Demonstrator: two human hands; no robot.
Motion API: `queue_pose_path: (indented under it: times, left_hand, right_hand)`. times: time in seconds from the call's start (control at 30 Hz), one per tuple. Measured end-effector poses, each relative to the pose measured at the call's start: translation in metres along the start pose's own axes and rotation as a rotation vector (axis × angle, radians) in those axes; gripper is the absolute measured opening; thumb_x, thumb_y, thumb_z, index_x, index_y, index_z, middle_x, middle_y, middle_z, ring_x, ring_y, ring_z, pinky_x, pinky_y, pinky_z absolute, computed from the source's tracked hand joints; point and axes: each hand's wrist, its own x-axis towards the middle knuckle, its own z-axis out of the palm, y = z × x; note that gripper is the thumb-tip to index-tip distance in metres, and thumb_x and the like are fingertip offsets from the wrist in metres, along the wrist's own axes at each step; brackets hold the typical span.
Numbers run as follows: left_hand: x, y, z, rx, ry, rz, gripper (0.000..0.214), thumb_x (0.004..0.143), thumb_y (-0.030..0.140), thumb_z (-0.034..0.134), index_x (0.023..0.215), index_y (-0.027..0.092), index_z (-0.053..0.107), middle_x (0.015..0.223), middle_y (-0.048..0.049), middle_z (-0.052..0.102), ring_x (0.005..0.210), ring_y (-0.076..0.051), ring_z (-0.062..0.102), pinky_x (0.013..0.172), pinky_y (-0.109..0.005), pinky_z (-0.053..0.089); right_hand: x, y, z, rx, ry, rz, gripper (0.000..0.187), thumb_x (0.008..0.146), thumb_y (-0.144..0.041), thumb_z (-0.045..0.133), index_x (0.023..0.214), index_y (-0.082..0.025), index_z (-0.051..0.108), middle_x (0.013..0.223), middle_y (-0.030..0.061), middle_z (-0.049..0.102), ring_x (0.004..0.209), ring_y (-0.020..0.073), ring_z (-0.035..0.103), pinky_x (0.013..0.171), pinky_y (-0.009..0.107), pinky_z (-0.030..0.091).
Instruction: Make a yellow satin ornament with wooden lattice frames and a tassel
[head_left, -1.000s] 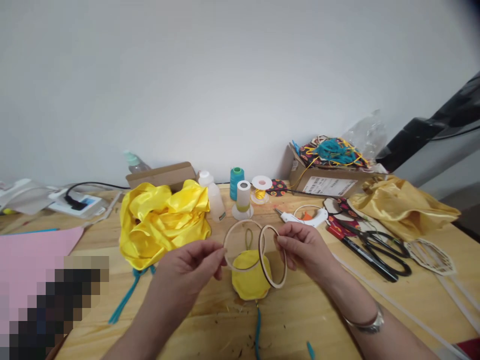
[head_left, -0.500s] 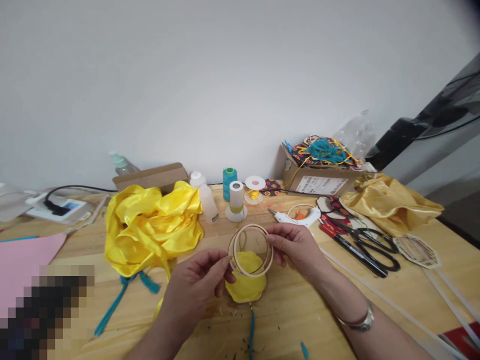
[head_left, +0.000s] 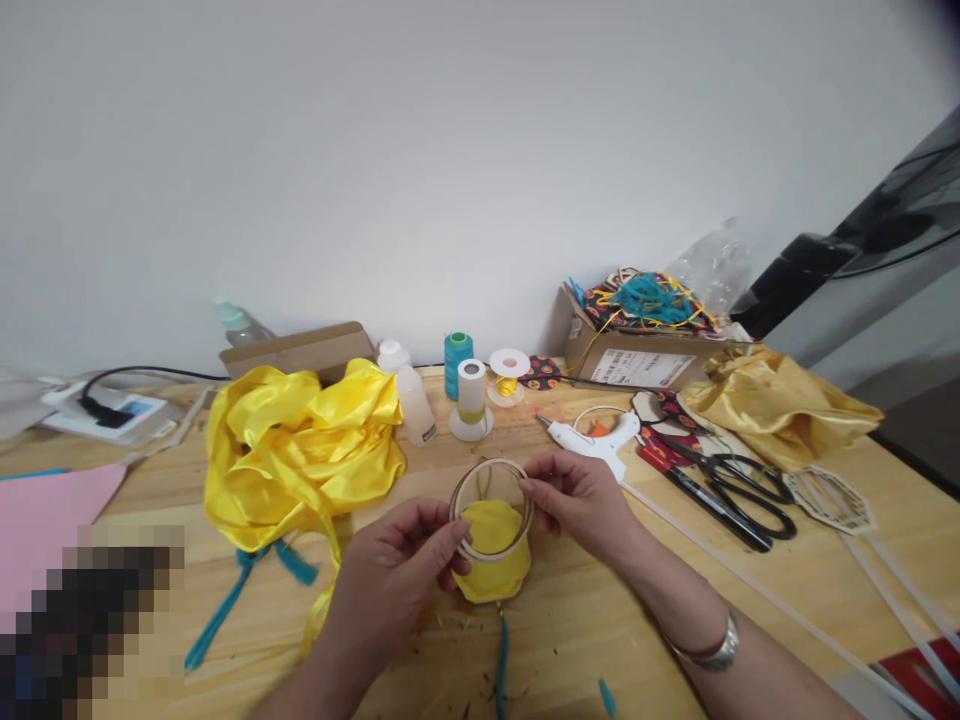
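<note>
Two thin pale hoops [head_left: 489, 462], nearly lined up one over the other, are held between my hands above the table. My left hand [head_left: 397, 565] pinches their left edge between thumb and fingers. On the right edge, the thumb and fingertips of my right hand [head_left: 581, 497] close on the hoops. Below and seen through them lies a flat yellow fabric piece [head_left: 495, 582] with rounded sides. An olive cord loop [head_left: 485, 485] shows at its top, and a teal tassel [head_left: 502, 660] hangs from its lower edge.
Bunched yellow satin [head_left: 300, 450] lies left. Thread spools [head_left: 459, 365] and plastic bottles [head_left: 415, 405] stand behind. At right are a white glue gun [head_left: 600, 440], black scissors [head_left: 750, 490], a marker [head_left: 720, 510], gold fabric [head_left: 787, 405] and a cardboard box [head_left: 637, 360] filled with pieces.
The two hoops, offset sideways before, now nearly overlap. My right hand has moved slightly left, toward my left hand. The yellow fabric piece stays on the table.
</note>
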Motion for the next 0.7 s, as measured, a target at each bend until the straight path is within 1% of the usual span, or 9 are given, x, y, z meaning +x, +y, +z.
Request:
queue_pose_path:
  times: [0.1,0.2,0.27,0.33,0.4,0.47,0.57,0.6,0.7]
  left_hand:
    - [0.0,0.004,-0.005,0.072,0.045,0.034,0.03,0.065,0.05,0.065,0.062,0.021,0.063,0.051,0.0009,0.062,0.047,-0.013,0.056,0.046,-0.024,0.047]
    - [0.001,0.008,-0.02,0.138,0.11,0.055,0.034,0.065,0.054,0.063,0.065,0.02,0.064,0.054,-0.0006,0.064,0.049,-0.014,0.057,0.048,-0.024,0.048]
    - [0.004,0.01,-0.034,0.217,0.164,0.04,0.037,0.064,0.056,0.063,0.067,0.02,0.064,0.054,-0.001,0.065,0.049,-0.015,0.057,0.049,-0.025,0.047]
    - [0.007,0.011,-0.048,0.269,0.174,0.022,0.039,0.064,0.058,0.063,0.066,0.019,0.063,0.055,-0.0007,0.064,0.05,-0.015,0.056,0.049,-0.025,0.046]
    - [0.011,0.009,-0.058,0.319,0.187,0.007,0.041,0.063,0.06,0.062,0.061,0.019,0.06,0.05,0.0009,0.06,0.047,-0.014,0.052,0.047,-0.024,0.043]
    - [0.014,0.003,-0.065,0.374,0.206,0.007,0.043,0.065,0.062,0.059,0.057,0.02,0.056,0.047,0.002,0.056,0.045,-0.013,0.049,0.046,-0.023,0.04]
    - [0.019,-0.011,-0.069,0.503,0.245,0.033,0.045,0.072,0.064,0.05,0.06,0.02,0.055,0.048,0.0016,0.057,0.047,-0.014,0.051,0.048,-0.025,0.039]
    - [0.02,-0.016,-0.07,0.56,0.251,0.029,0.045,0.075,0.063,0.046,0.065,0.021,0.057,0.05,0.0013,0.059,0.048,-0.015,0.053,0.049,-0.026,0.039]
    - [0.025,-0.028,-0.071,0.661,0.294,0.026,0.044,0.077,0.061,0.044,0.087,0.021,0.06,0.059,-0.0003,0.067,0.057,-0.02,0.062,0.057,-0.029,0.043]
  right_hand:
    - [0.0,0.002,0.002,-0.019,-0.017,-0.03,0.03,0.069,-0.045,0.069,0.076,-0.017,0.06,0.052,-0.0044,0.054,0.039,0.0073,0.048,0.037,0.019,0.036]
    - [-0.005,-0.001,0.005,-0.087,0.001,-0.077,0.029,0.074,-0.045,0.064,0.081,-0.017,0.062,0.059,-0.0023,0.057,0.043,0.0083,0.049,0.04,0.022,0.039]
    - [-0.012,-0.01,0.003,-0.27,0.039,-0.15,0.025,0.079,-0.042,0.06,0.086,-0.018,0.063,0.065,-0.0001,0.06,0.05,0.0102,0.052,0.046,0.023,0.042]
    - [-0.021,-0.024,-0.009,-0.558,0.073,-0.249,0.02,0.083,-0.037,0.057,0.091,-0.02,0.065,0.072,0.0024,0.064,0.06,0.0129,0.056,0.054,0.025,0.043]
    - [-0.026,-0.041,-0.033,-0.817,0.117,-0.322,0.018,0.085,-0.033,0.054,0.09,-0.021,0.066,0.08,0.0043,0.066,0.068,0.0154,0.059,0.06,0.027,0.044]
    - [-0.027,-0.056,-0.071,-1.033,0.221,-0.331,0.02,0.086,-0.031,0.052,0.091,-0.021,0.068,0.089,0.0058,0.068,0.078,0.0187,0.061,0.068,0.029,0.045]
    - [-0.021,-0.065,-0.134,-1.384,0.41,-0.122,0.022,0.085,-0.028,0.05,0.085,-0.019,0.07,0.09,0.0095,0.07,0.079,0.0235,0.062,0.065,0.032,0.042]
    - [-0.018,-0.064,-0.151,-1.478,0.38,-0.037,0.025,0.086,-0.028,0.049,0.084,-0.017,0.071,0.087,0.0109,0.07,0.076,0.0245,0.063,0.063,0.032,0.041]
    - [-0.012,-0.054,-0.185,-1.536,0.311,-0.016,0.025,0.085,-0.029,0.05,0.087,-0.014,0.07,0.088,0.0155,0.07,0.081,0.0271,0.063,0.065,0.033,0.04]
